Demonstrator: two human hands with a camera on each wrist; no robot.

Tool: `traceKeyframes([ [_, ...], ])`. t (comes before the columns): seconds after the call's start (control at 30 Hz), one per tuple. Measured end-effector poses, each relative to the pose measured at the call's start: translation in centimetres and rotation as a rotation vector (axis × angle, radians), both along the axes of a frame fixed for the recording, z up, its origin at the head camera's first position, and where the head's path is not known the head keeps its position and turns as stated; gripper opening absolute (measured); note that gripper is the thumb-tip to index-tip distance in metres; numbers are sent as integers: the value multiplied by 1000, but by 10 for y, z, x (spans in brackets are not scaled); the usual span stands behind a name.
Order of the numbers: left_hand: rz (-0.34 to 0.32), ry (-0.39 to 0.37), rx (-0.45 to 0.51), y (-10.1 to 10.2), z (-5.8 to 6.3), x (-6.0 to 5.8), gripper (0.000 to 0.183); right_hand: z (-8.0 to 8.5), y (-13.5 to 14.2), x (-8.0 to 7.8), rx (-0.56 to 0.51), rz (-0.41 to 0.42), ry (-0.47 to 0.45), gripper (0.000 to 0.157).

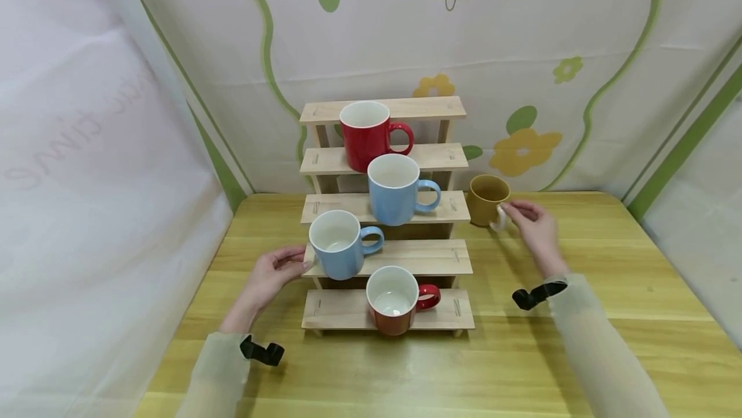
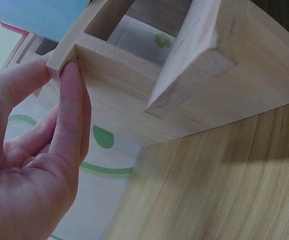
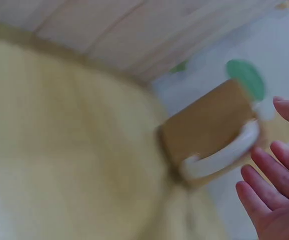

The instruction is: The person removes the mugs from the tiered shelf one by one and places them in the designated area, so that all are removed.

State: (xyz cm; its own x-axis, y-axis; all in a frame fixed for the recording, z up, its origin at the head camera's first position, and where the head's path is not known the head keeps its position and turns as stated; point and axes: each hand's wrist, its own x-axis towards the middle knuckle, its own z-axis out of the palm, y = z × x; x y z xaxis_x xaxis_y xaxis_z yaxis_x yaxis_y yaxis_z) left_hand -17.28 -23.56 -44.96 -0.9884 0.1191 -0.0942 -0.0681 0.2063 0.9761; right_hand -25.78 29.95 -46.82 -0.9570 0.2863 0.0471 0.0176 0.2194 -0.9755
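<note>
At the left end of a stepped wooden rack (image 1: 420, 257), my left hand (image 1: 277, 276) pinches the board second from the bottom. The left wrist view has the thumb on top of the board's corner and the fingers (image 2: 70, 112) below it. A light blue mug (image 1: 342, 254) sits on that board, close to this hand. My right hand (image 1: 536, 231) is at the white handle (image 1: 500, 218) of a mustard-brown mug (image 1: 483, 205), which stands upright on the table right of the rack. In the blurred right wrist view its fingers (image 3: 272, 182) are spread beside the handle.
Higher on the rack are another light blue mug (image 1: 394, 199) and a red mug (image 1: 365, 138). A mug with a white inside and red handle (image 1: 394, 305) stands on the lowest board. A patterned white cloth (image 1: 406, 31) hangs behind the wooden table (image 1: 394, 379).
</note>
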Motion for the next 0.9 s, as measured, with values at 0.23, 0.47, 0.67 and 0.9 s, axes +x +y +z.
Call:
traceKeyframes([
  [0.23,5,-1,-2,-1,0,1,49,65,-11,-1,-53,-26,200,54],
  [0.47,-6,2,-5,0,-1,-1,50,117,-34,3,-81,92,328,42],
  [0.67,-11,0,12,0,0,-1,48,136,-64,11,65,194,300,43],
  [0.9,-12,-1,23,0,-1,-2,49,149,-89,15,73,275,313,44],
])
